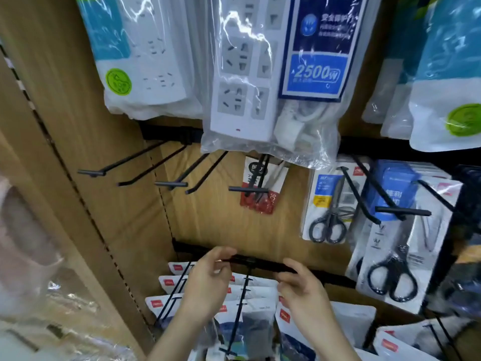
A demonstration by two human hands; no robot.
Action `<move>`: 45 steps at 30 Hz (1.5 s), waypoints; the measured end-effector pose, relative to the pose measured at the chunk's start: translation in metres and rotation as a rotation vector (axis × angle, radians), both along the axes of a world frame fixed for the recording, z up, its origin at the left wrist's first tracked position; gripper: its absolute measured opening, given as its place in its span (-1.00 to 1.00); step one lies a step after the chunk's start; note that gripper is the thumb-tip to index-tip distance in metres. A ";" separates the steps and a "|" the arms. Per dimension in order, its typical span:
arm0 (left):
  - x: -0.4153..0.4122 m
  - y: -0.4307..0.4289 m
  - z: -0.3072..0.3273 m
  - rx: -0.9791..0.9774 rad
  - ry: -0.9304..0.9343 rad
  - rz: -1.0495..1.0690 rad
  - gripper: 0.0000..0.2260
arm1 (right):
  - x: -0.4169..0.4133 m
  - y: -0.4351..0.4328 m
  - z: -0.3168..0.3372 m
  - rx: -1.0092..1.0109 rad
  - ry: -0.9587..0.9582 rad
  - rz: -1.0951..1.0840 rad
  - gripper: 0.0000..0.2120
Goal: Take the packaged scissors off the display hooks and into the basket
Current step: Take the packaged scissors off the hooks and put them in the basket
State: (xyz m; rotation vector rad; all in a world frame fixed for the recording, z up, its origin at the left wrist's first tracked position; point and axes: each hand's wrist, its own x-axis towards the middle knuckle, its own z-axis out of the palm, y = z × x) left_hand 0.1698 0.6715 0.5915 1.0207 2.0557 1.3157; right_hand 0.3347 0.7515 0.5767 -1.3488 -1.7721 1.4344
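Item: packaged scissors (328, 204), black-handled, sealed on a printed card under a clear glossy film, hanging on a black wire display hook (359, 196) at right of the panel. A larger black-handled pack (390, 269) hangs lower right, and a red-and-white pack (260, 201) hangs at centre behind another hook. Handling, as judged: light and flat, with stiff card and slick film, and blades enclosed so little risk of breakage. Best pinched at the card's lower edge or sides and slid outward along the hook until the hang-hole clears the upturned tip. Basket: not in view. Adjacent: bare hooks (130, 162) of thin rigid black metal at left. Bagged power strips (250, 87), white plastic in crinkled clear bags, hang above. Soft white pouches (260, 293) with red labels hang below. Backing: matt wood-grain panel (221, 220) crossed by a black rail (260, 263). Hands: left hand (205, 282) and right hand (304, 293) are both raised to that rail, well apart from the scissors, with fingers curled. Whether either grips the rail cannot be told.
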 end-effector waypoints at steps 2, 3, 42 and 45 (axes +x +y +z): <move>0.005 -0.024 -0.003 0.051 -0.016 0.038 -0.69 | 0.003 -0.003 -0.002 0.067 -0.038 0.076 -0.71; 0.007 -0.038 -0.006 0.072 -0.044 0.076 -0.68 | 0.002 -0.006 0.001 0.087 -0.040 0.110 -0.72; -0.079 -0.671 -0.327 -0.527 -0.557 1.264 -0.75 | -0.348 -0.500 -0.326 -0.071 -0.562 1.367 -0.74; -0.114 -0.671 -0.386 -0.552 -0.618 1.272 -0.84 | -0.374 -0.504 -0.390 -0.150 -0.639 1.301 -0.64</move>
